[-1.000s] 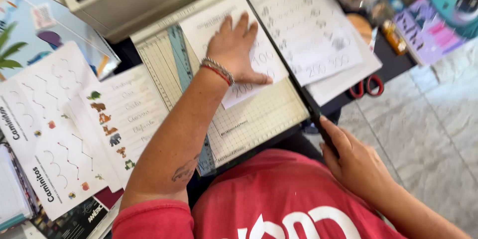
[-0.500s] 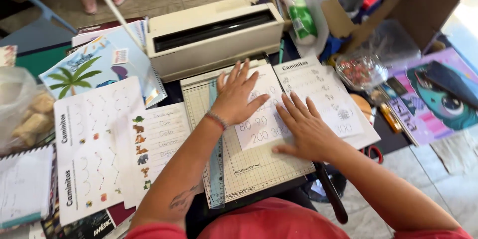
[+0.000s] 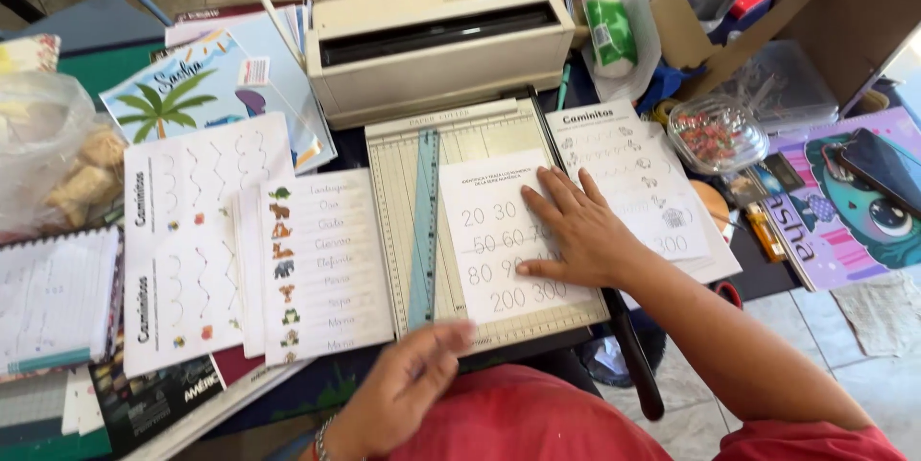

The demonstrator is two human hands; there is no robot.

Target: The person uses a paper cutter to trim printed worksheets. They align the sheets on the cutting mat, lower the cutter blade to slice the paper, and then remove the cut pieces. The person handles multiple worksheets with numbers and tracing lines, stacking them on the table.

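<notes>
1. A white number sheet [image 3: 499, 240] lies flat on the cream paper cutter [image 3: 480, 135], in the middle of the bench. Big grey numbers are printed on the sheet in rows.
2. A see-through blue ruler bar [image 3: 423, 231] runs down the cutter just left of the sheet. The cutter's black handle [image 3: 635, 365] sticks out past the near edge of the bench, beside the right arm.
3. Behind the cutter stands a cream machine with a long dark slot [image 3: 436, 39]. More worksheets lie on both sides: an animal sheet [image 3: 321, 264] and a wavy-line sheet [image 3: 187, 231] on the left, and another white sheet [image 3: 628, 159] on the right, partly under the number sheet.
4. Further right sit a clear bowl of small colourful bits [image 3: 715, 135] and a purple cover with a cartoon face [image 3: 844, 202]. A palm tree cover [image 3: 192, 96] lies at the back left.
5. The right hand [image 3: 580, 231] lies flat on the right side of the number sheet, fingers spread, pressing it down.
6. The left hand [image 3: 408, 389] hangs near the front edge of the cutter, fingers loosely bent and holding nothing. It looks blurry.
</notes>
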